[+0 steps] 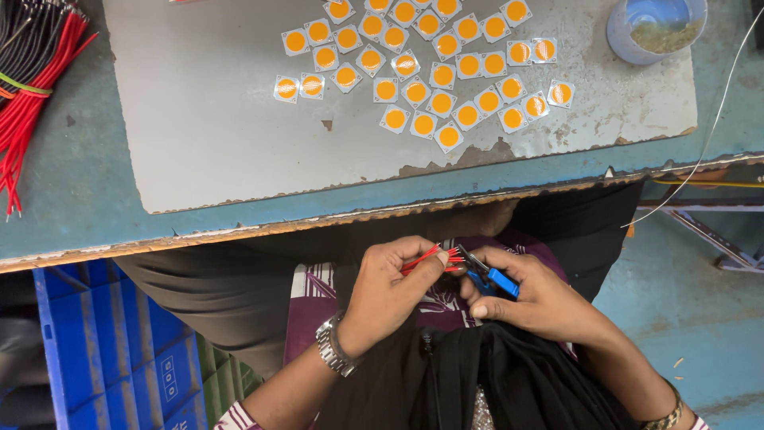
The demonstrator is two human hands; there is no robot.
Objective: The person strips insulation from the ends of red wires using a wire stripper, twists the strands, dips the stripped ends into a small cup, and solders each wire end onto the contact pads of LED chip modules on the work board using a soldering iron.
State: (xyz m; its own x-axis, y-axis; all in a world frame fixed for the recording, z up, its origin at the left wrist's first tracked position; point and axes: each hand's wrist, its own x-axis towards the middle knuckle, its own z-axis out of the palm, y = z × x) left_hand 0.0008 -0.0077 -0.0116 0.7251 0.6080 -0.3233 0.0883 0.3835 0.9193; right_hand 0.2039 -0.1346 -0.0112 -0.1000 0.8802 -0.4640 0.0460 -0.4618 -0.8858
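Hidden or cut off: the tips of the blue-handled cutter [487,279] are lost among the wire ends, so where exactly its jaws meet the wires cannot be made out; the right palm covers most of the handles. The bundle of red and black wires [32,76] at the upper left runs off the frame edge, as do the blue crate [103,350] at the lower left and the round container [656,28] at the upper right.
Left hand: the left hand [390,291], with a metal watch at the wrist, has thumb and fingers closed in a pinch around a small bunch of red wires [430,260].
Right hand: the right hand [541,302] is wrapped around the cutter, fingers curled over its handles.
Where the wires are: over the person's lap, below the near edge of the counter [95,199], between the two hands.
Wire direction: the long axis runs roughly left to right, slightly tilted, with the free ends pointing right toward the cutter and fanned a little.
Cutter direction: its nose points up and left toward the wire ends.
On the counter: a grey sheet [207,111] carries a cluster of small square chips with orange round centres [430,72], lying flat and close together, well apart from the hands.
Thin white wire [708,135]: hangs over the counter's right edge.
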